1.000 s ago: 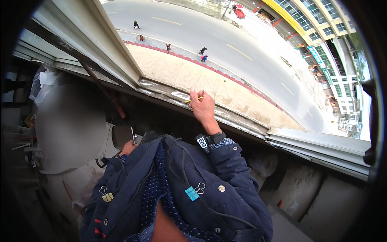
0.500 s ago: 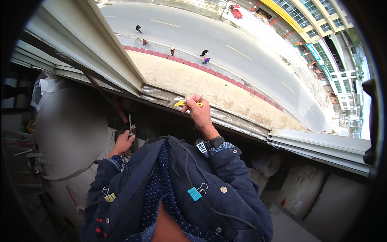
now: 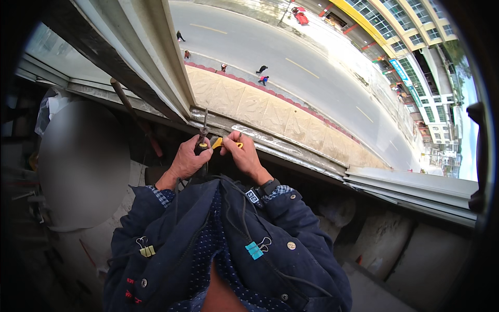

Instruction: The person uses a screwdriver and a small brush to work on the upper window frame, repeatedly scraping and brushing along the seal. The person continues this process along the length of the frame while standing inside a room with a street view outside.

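Note:
My left hand (image 3: 192,158) is closed round a dark, yellow-banded handle (image 3: 202,147) of a tool whose thin metal tip (image 3: 206,116) points up over the inner edge of the window track (image 3: 317,158). Just to its right, my right hand (image 3: 243,156) grips a small yellow-handled tool (image 3: 218,142), its head close beside the left hand's tool. The track bears white smears and grime along its length. The upright window frame (image 3: 166,62) rises at the left of both hands.
A wooden-handled bar (image 3: 132,109) leans below the sill at left, beside a plastic bag (image 3: 48,104) and a blurred grey round area. Outside lie a beige ledge (image 3: 275,114), a road with several people, and buildings. A white roll (image 3: 335,208) sits in shadow below at right.
My left hand has risen from beside my body to the sill with its tool. My right hand has shifted left and slightly down, so the two tools are now close together.

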A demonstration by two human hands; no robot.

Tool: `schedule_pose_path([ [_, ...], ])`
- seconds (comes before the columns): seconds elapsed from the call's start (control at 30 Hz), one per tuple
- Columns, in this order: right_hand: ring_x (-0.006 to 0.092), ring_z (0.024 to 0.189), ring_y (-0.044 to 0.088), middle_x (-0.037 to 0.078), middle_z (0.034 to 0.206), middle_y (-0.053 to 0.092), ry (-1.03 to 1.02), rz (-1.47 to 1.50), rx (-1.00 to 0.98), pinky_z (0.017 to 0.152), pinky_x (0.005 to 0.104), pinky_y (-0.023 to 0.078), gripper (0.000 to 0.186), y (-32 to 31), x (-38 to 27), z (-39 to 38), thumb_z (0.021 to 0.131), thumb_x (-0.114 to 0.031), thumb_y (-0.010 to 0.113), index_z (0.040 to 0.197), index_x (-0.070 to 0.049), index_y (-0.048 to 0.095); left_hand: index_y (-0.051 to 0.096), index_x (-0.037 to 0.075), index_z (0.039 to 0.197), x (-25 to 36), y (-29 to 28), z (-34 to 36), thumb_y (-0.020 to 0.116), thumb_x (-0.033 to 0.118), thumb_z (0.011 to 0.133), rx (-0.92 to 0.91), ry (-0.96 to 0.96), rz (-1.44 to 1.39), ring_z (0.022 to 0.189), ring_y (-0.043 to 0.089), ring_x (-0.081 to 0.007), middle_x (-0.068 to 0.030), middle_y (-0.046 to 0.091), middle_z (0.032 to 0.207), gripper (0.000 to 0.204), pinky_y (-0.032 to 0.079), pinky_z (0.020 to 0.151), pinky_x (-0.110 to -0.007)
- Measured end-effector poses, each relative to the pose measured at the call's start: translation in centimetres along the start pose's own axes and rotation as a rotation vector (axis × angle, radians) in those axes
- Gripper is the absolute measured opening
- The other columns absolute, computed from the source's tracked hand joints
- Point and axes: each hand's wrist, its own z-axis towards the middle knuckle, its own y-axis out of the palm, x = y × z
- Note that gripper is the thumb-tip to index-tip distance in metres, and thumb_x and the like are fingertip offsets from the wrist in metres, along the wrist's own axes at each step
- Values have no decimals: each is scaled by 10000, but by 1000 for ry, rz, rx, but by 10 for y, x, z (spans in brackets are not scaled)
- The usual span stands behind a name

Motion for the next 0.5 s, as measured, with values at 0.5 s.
schedule_pose_path([
  [0.5, 131, 775, 613, 83, 860, 659, -176, -111, -10, 704, 291, 491, 175, 22, 11, -14, 983, -141, 582, 1085, -6, 540, 617, 12, 1169, -8, 9, -2, 695, 202, 875, -239, -182, -125, 805, 640, -155, -61, 675, 905, 358, 514, 740, -308],
])
